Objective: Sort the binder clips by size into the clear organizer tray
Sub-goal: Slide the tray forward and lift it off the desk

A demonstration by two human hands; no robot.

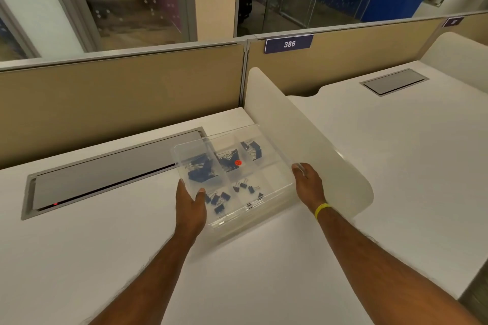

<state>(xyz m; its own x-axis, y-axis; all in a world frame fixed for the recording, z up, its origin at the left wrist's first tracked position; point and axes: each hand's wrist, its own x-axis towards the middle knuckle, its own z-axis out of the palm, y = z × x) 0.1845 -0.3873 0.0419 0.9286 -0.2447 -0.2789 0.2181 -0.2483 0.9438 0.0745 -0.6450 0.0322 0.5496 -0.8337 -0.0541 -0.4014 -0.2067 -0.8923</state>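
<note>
Sorting looks done; fingers of my left hand (191,206) and right hand (309,185) clamp the tray (232,219); next, set it level on desk (105,258)

Fingers of the left hand (191,206) mostly hide beneath the tray (232,220), those of the right hand (309,185) behind its right wall. Both forearms (148,272) run off the bottom edge; the smallest binder clips (253,204) blur beyond counting.

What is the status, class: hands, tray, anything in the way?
Left hand and right hand both grip the clear organizer tray. Blue binder clips lie in several compartments. White desk divider close beside the tray's right side.
</note>
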